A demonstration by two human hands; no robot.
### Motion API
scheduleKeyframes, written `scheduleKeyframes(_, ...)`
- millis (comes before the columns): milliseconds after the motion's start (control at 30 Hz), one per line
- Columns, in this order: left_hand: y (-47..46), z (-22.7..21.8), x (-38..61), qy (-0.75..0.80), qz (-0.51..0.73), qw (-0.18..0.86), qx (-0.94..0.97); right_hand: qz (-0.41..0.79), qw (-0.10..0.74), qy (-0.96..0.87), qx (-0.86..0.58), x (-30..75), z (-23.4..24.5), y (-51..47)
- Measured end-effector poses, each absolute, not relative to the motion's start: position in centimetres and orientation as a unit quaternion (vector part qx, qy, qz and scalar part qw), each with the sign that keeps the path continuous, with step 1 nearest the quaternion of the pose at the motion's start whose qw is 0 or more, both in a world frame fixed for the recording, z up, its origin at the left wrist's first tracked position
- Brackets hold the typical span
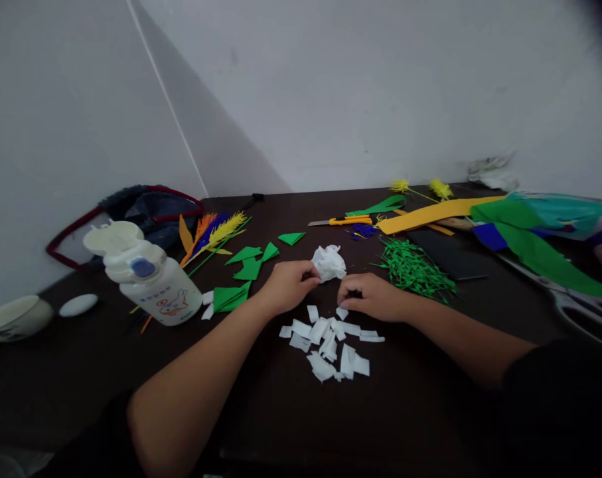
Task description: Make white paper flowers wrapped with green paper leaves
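Note:
My left hand (pixel 291 284) has its fingers curled closed at the left edge of a crumpled white tissue (pixel 329 263). Whether anything is pinched between those fingertips is hidden. To its right, my right hand (pixel 369 297) is closed, with thumb and fingertips on a small white paper piece (pixel 342 313) close to the table. Just below both hands lies a loose pile of small white paper pieces (pixel 325 338), some overlapping. A heap of thin green paper shreds (pixel 415 269) sits beyond my right wrist. Folded green paper pieces (pixel 251 267) are scattered beyond my left hand.
A white bottle (pixel 164 292) with its lid up stands left, near a bowl (pixel 19 317). A yellow utility knife (pixel 350 220) lies at the back with its blade out. Scissors (pixel 574 305) and yellow-orange paper strips (pixel 440 212) are on the right. Paper plumes (pixel 216 236) lie back left.

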State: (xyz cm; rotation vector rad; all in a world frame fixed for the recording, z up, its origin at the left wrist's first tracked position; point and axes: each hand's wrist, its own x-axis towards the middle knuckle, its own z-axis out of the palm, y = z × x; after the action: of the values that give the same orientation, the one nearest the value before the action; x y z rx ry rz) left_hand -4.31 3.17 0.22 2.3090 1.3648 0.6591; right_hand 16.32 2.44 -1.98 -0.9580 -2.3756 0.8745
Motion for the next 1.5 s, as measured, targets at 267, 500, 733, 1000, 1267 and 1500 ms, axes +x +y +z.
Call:
scheduleKeyframes(267,1.9,-0.2,-2.5,0.336,0.291,0.521,0.728,0.433,0.38,-0.715,-0.397,15.7,-1.7,2.2)
scheduleKeyframes(500,1.3,-0.2,-1.7,0.358,0.348,0.483,0.719,0.439,0.434,-0.692,-0.374,15.1,-1.6,1.6)
scheduleKeyframes(733,1.4,0.1,-2.2,0.373,0.303,0.396,0.783,0.531,0.443,-0.624,-0.363,15.0,-1.8,1.7)
scheduleKeyframes(1000,1.7,0.3,-2.9,0.378,0.192,0.339,0.84,0.527,0.444,-0.611,-0.391,14.9,-1.6,1.9)
scheduleKeyframes(1267,1.7,0.0,-1.9,0.391,0.372,0.445,0.714,0.368,0.441,-0.698,-0.429,14.2,-1.5,1.2)
scheduleKeyframes(1500,1.2,0.5,-1.3,0.395,0.415,0.48,0.665,0.289,0.453,-0.712,-0.452,13.7,-1.2,0.6)
